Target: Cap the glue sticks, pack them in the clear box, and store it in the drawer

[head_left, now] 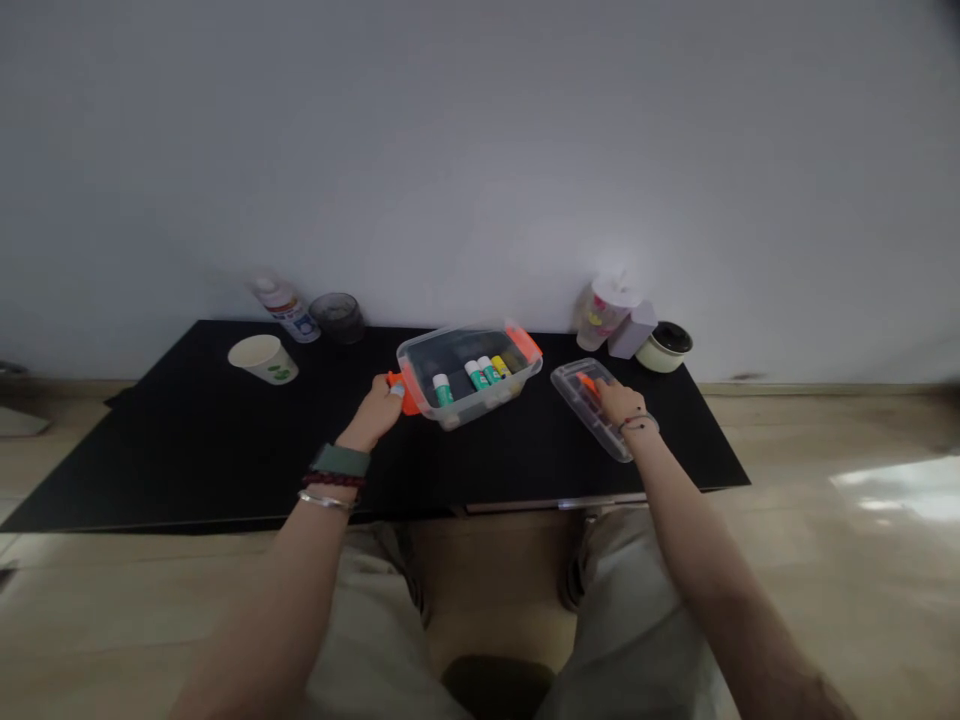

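Observation:
A clear plastic storage box [465, 375] with orange latches sits on the black table [187, 470], its lid off. Several glue sticks [480, 374] with green, teal and yellow labels lie inside it. My left hand [382, 412] grips the orange latch [405, 398] on the box's near left side. To the right, my right hand [621, 402] rests on a clear plastic lid [586, 412], with its fingers at the lid's orange tab [586, 383]. The fingers hide part of that tab.
Along the wall stand a paper cup [262, 358] lying tilted, a spray bottle [285, 310], a dark glass [337, 317], a plastic cup [604, 312], a lilac box [634, 332] and a cream jar with a black lid [664, 347]. The table's front edge is close to my knees.

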